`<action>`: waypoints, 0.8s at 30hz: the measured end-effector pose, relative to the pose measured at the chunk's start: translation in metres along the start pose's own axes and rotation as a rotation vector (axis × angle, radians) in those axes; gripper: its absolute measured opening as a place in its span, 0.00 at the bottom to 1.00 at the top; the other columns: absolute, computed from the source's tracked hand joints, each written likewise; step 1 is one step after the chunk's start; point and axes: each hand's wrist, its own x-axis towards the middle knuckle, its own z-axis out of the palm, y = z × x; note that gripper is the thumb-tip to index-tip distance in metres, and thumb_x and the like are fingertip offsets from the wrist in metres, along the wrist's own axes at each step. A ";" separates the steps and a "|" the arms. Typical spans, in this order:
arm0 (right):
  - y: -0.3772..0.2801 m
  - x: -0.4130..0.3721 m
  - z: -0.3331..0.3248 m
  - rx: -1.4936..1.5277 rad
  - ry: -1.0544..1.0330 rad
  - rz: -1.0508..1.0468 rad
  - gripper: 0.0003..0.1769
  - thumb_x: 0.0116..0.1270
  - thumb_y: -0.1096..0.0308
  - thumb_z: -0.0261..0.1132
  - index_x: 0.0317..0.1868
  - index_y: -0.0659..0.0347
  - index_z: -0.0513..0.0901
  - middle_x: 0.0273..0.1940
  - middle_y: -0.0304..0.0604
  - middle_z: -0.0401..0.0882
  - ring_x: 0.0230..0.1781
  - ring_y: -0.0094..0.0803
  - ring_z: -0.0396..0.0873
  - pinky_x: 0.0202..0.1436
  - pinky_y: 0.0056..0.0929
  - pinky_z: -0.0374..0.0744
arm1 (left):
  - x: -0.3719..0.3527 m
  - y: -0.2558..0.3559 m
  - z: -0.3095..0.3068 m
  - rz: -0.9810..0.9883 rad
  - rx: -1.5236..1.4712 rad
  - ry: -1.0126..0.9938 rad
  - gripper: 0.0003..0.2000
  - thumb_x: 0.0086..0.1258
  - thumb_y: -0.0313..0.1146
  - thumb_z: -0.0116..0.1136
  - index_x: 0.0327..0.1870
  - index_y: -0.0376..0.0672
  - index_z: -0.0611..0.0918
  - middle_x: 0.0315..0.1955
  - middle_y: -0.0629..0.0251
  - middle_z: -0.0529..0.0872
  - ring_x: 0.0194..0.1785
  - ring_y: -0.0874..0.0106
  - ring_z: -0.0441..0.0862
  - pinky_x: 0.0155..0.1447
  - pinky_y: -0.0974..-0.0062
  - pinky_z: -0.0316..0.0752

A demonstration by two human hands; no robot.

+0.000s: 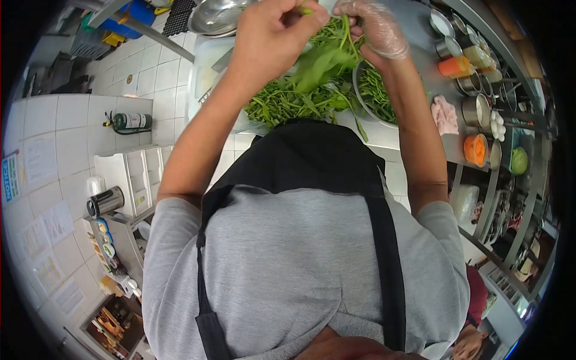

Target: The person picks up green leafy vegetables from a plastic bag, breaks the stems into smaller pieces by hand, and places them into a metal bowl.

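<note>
My left hand, bare, is at the top centre with thumb and fingers pinched on a green stem. Beside it, my right hand wears a clear plastic glove and has its fingers closed on the same leafy greens. From between the hands hangs a leafy sprig with broad green leaves. Below lies a loose pile of leafy greens, close in front of the black apron. A round metal bowl under my right forearm holds more green pieces.
A steel counter carries an orange container, metal pots, a pink cloth and a tub of orange food at right. Upper left is a metal bowl. A fire extinguisher hangs left. Another person is at lower right.
</note>
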 end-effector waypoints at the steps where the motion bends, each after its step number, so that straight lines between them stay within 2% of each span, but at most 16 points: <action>1: 0.006 -0.017 -0.001 -0.091 0.198 -0.030 0.07 0.69 0.59 0.73 0.39 0.52 0.90 0.34 0.45 0.91 0.29 0.44 0.86 0.36 0.42 0.81 | -0.010 -0.012 0.004 -0.028 -0.055 -0.030 0.05 0.78 0.31 0.70 0.46 0.40 0.88 0.34 0.67 0.91 0.37 0.84 0.83 0.42 0.79 0.77; 2: 0.008 -0.029 -0.008 -0.086 0.203 -0.029 0.07 0.69 0.59 0.73 0.39 0.52 0.90 0.34 0.45 0.91 0.29 0.44 0.86 0.36 0.42 0.81 | -0.019 -0.021 0.004 -0.059 -0.107 -0.055 0.08 0.77 0.33 0.71 0.50 0.42 0.89 0.40 0.67 0.93 0.41 0.84 0.85 0.47 0.79 0.78; 4: 0.013 -0.051 -0.037 0.168 0.106 -0.298 0.08 0.78 0.68 0.68 0.52 0.59 0.89 0.50 0.40 0.89 0.48 0.33 0.87 0.49 0.30 0.85 | -0.044 -0.029 -0.006 -0.166 -0.186 -0.183 0.11 0.76 0.32 0.73 0.54 0.38 0.89 0.43 0.66 0.93 0.47 0.83 0.86 0.54 0.77 0.82; 5: 0.000 -0.061 -0.039 0.026 0.149 -0.149 0.10 0.80 0.69 0.63 0.53 0.62 0.88 0.50 0.40 0.87 0.51 0.31 0.85 0.50 0.28 0.82 | -0.060 -0.047 -0.007 -0.276 -0.083 -0.408 0.13 0.77 0.33 0.72 0.56 0.38 0.89 0.45 0.64 0.93 0.49 0.77 0.88 0.57 0.73 0.83; 6: 0.001 -0.066 -0.048 0.027 0.153 -0.146 0.10 0.80 0.69 0.63 0.53 0.62 0.88 0.50 0.40 0.87 0.51 0.31 0.85 0.50 0.28 0.82 | -0.073 -0.064 -0.007 -0.383 0.019 -0.635 0.15 0.77 0.35 0.71 0.59 0.37 0.88 0.48 0.62 0.94 0.51 0.70 0.91 0.59 0.69 0.84; 7: 0.001 -0.071 -0.056 -0.022 0.130 -0.090 0.11 0.81 0.67 0.63 0.54 0.62 0.87 0.50 0.41 0.87 0.50 0.31 0.85 0.50 0.28 0.82 | -0.079 -0.081 -0.007 -0.386 0.015 -0.638 0.15 0.77 0.35 0.71 0.59 0.37 0.88 0.48 0.62 0.94 0.51 0.70 0.91 0.59 0.69 0.84; 9: 0.008 -0.076 -0.058 -0.213 0.059 -0.015 0.17 0.83 0.58 0.63 0.59 0.63 0.86 0.53 0.44 0.88 0.51 0.33 0.85 0.50 0.30 0.82 | -0.072 -0.116 -0.009 -0.404 0.579 -0.778 0.19 0.78 0.38 0.67 0.66 0.40 0.86 0.57 0.55 0.93 0.57 0.56 0.91 0.66 0.61 0.82; 10: 0.010 -0.075 -0.041 -0.209 0.057 -0.021 0.17 0.83 0.58 0.63 0.59 0.63 0.86 0.53 0.44 0.88 0.51 0.33 0.85 0.50 0.30 0.82 | -0.064 -0.127 -0.010 -0.403 0.586 -0.777 0.19 0.78 0.38 0.67 0.66 0.40 0.86 0.57 0.55 0.93 0.57 0.56 0.91 0.66 0.61 0.82; 12: 0.016 -0.071 0.008 -1.109 -0.141 -0.015 0.22 0.81 0.53 0.65 0.60 0.65 0.85 0.54 0.46 0.90 0.50 0.38 0.88 0.54 0.36 0.85 | -0.046 -0.141 -0.014 -0.312 0.549 -0.568 0.20 0.79 0.38 0.61 0.69 0.45 0.86 0.64 0.50 0.88 0.65 0.50 0.86 0.71 0.58 0.78; 14: 0.094 -0.053 0.021 -1.174 -0.303 -0.314 0.31 0.78 0.47 0.68 0.67 0.65 0.82 0.58 0.53 0.90 0.55 0.49 0.89 0.60 0.45 0.85 | -0.024 -0.135 -0.013 -0.186 0.547 -0.515 0.20 0.78 0.37 0.61 0.69 0.47 0.85 0.65 0.50 0.88 0.67 0.52 0.85 0.72 0.59 0.77; 15: 0.112 -0.043 0.024 -1.169 -0.307 -0.324 0.31 0.78 0.47 0.68 0.67 0.65 0.82 0.58 0.53 0.90 0.55 0.49 0.89 0.60 0.45 0.85 | -0.016 -0.133 -0.014 -0.062 0.531 -0.471 0.21 0.78 0.35 0.60 0.70 0.49 0.85 0.66 0.50 0.87 0.70 0.55 0.84 0.73 0.60 0.76; 17: 0.123 -0.031 0.033 -1.583 -0.194 0.297 0.41 0.74 0.44 0.71 0.78 0.61 0.73 0.61 0.59 0.88 0.58 0.56 0.88 0.64 0.49 0.85 | -0.004 -0.134 -0.021 -0.116 0.520 -0.484 0.21 0.77 0.34 0.59 0.69 0.49 0.86 0.66 0.51 0.87 0.69 0.55 0.84 0.74 0.61 0.76; 20: 0.103 -0.044 0.033 -1.529 -0.182 0.309 0.45 0.72 0.54 0.72 0.80 0.69 0.65 0.58 0.63 0.88 0.59 0.57 0.88 0.60 0.49 0.86 | 0.005 -0.130 -0.028 -0.270 0.533 -0.518 0.20 0.76 0.30 0.56 0.66 0.49 0.88 0.64 0.50 0.88 0.66 0.56 0.85 0.73 0.63 0.77; 22: 0.116 -0.045 0.022 -1.554 -0.182 0.253 0.49 0.72 0.50 0.72 0.84 0.65 0.61 0.56 0.64 0.89 0.58 0.58 0.88 0.61 0.49 0.86 | 0.005 -0.120 -0.026 -0.486 0.579 -0.706 0.19 0.75 0.30 0.57 0.64 0.49 0.89 0.60 0.51 0.90 0.59 0.56 0.87 0.69 0.63 0.79; 23: 0.120 -0.043 0.017 -1.578 -0.182 0.192 0.53 0.72 0.47 0.73 0.87 0.61 0.57 0.54 0.64 0.89 0.56 0.59 0.88 0.62 0.49 0.85 | 0.000 -0.128 -0.019 -0.485 0.577 -0.704 0.19 0.75 0.30 0.57 0.64 0.49 0.89 0.60 0.51 0.90 0.59 0.56 0.87 0.69 0.63 0.79; 24: 0.118 -0.041 0.016 -1.580 -0.185 0.188 0.53 0.72 0.47 0.73 0.87 0.61 0.57 0.54 0.64 0.89 0.56 0.59 0.88 0.62 0.49 0.85 | -0.010 -0.147 -0.008 -0.521 0.341 -0.674 0.18 0.73 0.31 0.59 0.62 0.49 0.90 0.57 0.51 0.91 0.56 0.54 0.88 0.67 0.61 0.81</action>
